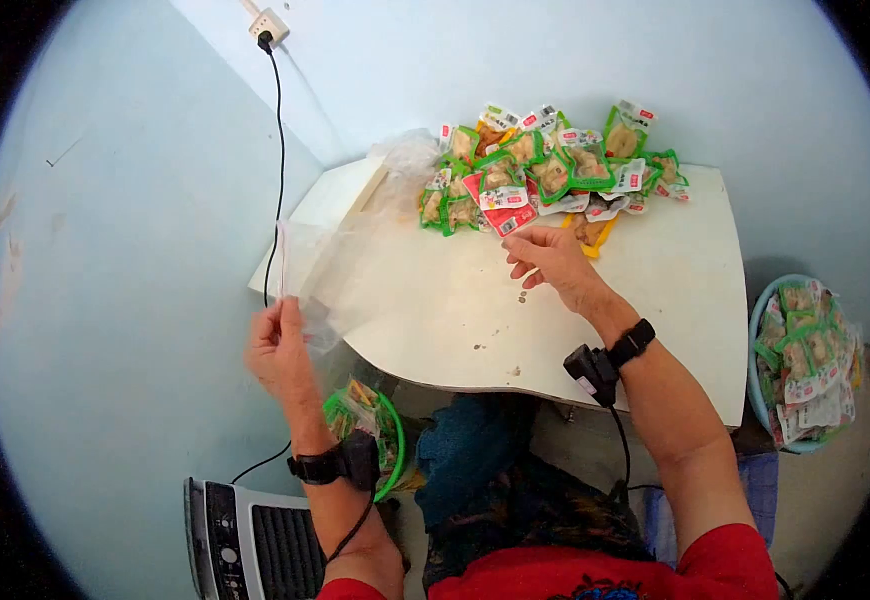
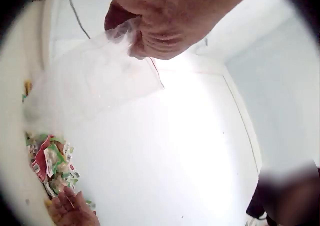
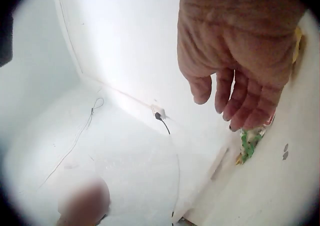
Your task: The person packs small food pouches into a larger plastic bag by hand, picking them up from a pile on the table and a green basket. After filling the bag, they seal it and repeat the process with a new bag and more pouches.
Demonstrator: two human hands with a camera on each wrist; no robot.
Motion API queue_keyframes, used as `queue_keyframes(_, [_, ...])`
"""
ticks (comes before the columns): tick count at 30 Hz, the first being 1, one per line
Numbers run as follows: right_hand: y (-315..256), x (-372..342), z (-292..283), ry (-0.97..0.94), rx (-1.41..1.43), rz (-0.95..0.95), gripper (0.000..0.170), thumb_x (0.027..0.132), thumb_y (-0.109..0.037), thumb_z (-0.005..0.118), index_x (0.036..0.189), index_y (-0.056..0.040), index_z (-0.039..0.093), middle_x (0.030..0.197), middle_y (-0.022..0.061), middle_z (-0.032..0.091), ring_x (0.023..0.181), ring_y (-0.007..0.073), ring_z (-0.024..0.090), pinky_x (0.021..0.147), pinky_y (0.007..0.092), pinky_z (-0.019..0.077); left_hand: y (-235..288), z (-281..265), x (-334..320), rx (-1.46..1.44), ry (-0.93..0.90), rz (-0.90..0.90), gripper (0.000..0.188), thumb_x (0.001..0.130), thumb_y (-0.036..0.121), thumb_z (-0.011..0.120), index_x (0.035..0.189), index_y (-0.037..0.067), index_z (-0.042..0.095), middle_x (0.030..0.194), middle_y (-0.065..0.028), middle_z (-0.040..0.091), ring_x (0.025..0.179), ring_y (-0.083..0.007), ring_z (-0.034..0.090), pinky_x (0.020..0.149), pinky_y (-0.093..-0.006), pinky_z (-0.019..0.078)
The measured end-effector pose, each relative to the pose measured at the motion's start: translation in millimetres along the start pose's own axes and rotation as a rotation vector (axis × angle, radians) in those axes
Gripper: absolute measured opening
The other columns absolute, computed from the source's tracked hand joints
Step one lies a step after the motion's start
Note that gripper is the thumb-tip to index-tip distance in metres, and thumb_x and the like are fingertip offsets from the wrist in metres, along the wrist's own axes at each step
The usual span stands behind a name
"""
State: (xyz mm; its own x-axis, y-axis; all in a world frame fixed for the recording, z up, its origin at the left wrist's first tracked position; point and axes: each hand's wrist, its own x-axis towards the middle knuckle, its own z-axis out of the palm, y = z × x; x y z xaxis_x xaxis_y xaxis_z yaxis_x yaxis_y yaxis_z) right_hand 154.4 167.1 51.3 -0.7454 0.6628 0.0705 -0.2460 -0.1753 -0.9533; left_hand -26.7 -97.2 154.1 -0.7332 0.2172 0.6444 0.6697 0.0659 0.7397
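The left hand [image 1: 283, 352] pinches a clear plastic bag [image 1: 305, 270] near its edge, over the table's left side; the bag hangs spread out and has a thin red line along one edge. In the left wrist view the left hand [image 2: 172, 21] grips the gathered edge of the bag [image 2: 95, 81]. The right hand [image 1: 560, 265] is just in front of a heap of food packets [image 1: 550, 175], holding nothing. The right wrist view shows the right hand [image 3: 237, 61] with its fingers loosely bent and apart from the packets [image 3: 248, 145].
More clear bags [image 1: 405, 165] lie at the table's back left. A blue basin of packets [image 1: 805, 365] stands right of the table [image 1: 655, 340]. Below the front left edge is a green-rimmed basket [image 1: 397, 440], near a black and white appliance [image 1: 245, 530]. A black cable [image 1: 280, 150] hangs at the left.
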Motion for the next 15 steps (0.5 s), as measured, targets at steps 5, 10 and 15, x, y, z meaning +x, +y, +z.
queue_keyframes(5, [1.8, -1.7, 9.1, -0.125, 0.039, 0.08, 0.028, 0.091, -0.03, 0.069, 0.101, -0.0041, 0.069, 0.088, 0.0025, 0.066, 0.07, 0.0088, 0.063, 0.058, 0.0241, 0.0516, 34.5, 30.1, -15.2, 0.469, 0.027, 0.599, 0.004, 0.084, 0.007, 0.07, 0.086, 0.004, 0.067, 0.076, -0.0046, 0.059, 0.067, -0.0171, 0.057, 0.057, -0.0302, 0.0454])
queue_keyframes(10, [8.5, -6.6, 18.6, -0.307, -0.049, 0.031, 0.026, 0.092, -0.022, 0.065, 0.108, -0.0017, 0.069, 0.099, 0.0043, 0.068, 0.08, 0.0099, 0.063, 0.06, 0.0239, 0.0524, -19.4, 83.5, -62.1, 0.463, -0.199, 0.501, 0.005, 0.081, 0.007, 0.069, 0.083, 0.006, 0.064, 0.078, -0.009, 0.057, 0.069, -0.0289, 0.059, 0.061, -0.0391, 0.0469])
queue_keyframes(15, [24.3, -7.8, 26.7, -0.401, -0.147, -0.006, 0.024, 0.091, -0.011, 0.061, 0.11, 0.002, 0.068, 0.109, 0.0073, 0.066, 0.077, 0.0122, 0.064, 0.059, 0.0253, 0.0529, -59.1, 111.0, -89.8, 0.462, -0.352, 0.258, 0.008, 0.079, 0.011, 0.074, 0.081, 0.005, 0.069, 0.071, -0.01, 0.059, 0.061, -0.0256, 0.057, 0.058, -0.0388, 0.0456])
